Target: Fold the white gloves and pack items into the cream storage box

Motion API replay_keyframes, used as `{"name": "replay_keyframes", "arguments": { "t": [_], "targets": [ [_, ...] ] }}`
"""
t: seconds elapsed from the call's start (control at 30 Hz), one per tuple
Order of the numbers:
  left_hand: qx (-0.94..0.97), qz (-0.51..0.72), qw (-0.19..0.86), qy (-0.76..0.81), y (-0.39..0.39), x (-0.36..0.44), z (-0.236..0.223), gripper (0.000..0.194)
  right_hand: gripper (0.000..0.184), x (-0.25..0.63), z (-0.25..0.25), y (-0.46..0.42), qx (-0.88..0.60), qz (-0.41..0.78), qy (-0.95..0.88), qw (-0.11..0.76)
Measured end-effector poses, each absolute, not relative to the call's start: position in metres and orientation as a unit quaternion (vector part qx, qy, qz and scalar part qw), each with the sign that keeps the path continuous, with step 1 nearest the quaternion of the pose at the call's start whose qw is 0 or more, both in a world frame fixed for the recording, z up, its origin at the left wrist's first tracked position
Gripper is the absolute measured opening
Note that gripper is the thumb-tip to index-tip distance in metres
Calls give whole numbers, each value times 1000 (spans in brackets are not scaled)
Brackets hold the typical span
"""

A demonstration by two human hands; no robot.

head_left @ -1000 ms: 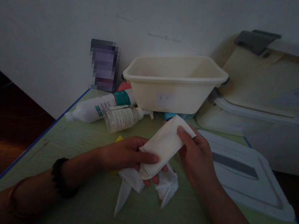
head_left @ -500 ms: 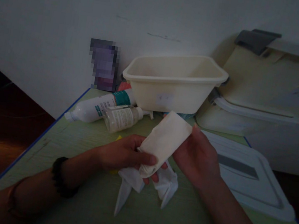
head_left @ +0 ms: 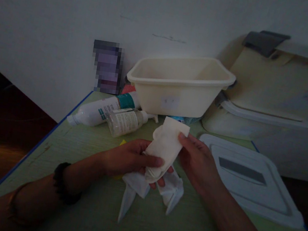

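Note:
Both hands hold a folded white tissue (head_left: 166,142) above the middle of the table. My left hand (head_left: 133,158) grips its lower end, thumb across the front and fingertips showing underneath. At the upper right corner, my right hand (head_left: 201,157) pinches the tissue with the thumb on top. A rounded flap sticks out from the tissue's left edge. Beneath the hands lies crumpled white tissue (head_left: 170,193), with another loose piece (head_left: 132,191) to its left. Something yellow (head_left: 123,142) is mostly hidden behind my left hand.
A cream plastic tub (head_left: 176,95) stands against the wall. Left of it lie a white bottle (head_left: 93,112) and a clear pump bottle (head_left: 125,122). A pale lid (head_left: 250,184) rests at the right, before stacked storage boxes (head_left: 274,83). A pixelated upright object (head_left: 108,68) leans at the back left.
My right thumb has come over onto the tissue's front. The tissue's upper end has folded down and shifted left, with a rounded flap now showing. My left hand has barely moved.

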State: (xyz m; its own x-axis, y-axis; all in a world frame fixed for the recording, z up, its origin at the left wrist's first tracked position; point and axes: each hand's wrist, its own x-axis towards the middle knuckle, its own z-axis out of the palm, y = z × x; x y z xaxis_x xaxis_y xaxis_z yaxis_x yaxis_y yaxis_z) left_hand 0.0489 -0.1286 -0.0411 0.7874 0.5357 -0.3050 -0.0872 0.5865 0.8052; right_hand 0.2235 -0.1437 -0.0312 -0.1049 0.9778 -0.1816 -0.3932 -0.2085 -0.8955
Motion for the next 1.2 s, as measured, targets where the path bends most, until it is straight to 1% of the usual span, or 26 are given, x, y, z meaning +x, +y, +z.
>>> {"name": "replay_keyframes", "arguments": {
  "t": [0.13,0.33,0.47,0.57,0.8,1.0,1.2],
  "targets": [
    [393,198,860,259,-128,51,-43,28,14,224,-32,-139,-425,627,-314,572],
    [388,199,863,257,-128,51,-44,27,17,222,-31,-139,-411,604,-313,607],
    [392,202,861,255,-129,51,-45,23,19,223,-31,-141,-388,621,-348,585],
    [393,199,860,256,-128,51,-44,25,20,223,-29,-141,-399,632,-338,572],
    [406,186,859,252,-126,51,-44,27,22,221,-28,-138,-410,634,-248,607],
    [402,192,859,253,-127,51,-45,29,30,222,-29,-138,-412,645,-238,598],
    [401,196,860,249,-128,51,-43,26,22,225,-31,-142,-393,642,-325,572]
  ]
}}
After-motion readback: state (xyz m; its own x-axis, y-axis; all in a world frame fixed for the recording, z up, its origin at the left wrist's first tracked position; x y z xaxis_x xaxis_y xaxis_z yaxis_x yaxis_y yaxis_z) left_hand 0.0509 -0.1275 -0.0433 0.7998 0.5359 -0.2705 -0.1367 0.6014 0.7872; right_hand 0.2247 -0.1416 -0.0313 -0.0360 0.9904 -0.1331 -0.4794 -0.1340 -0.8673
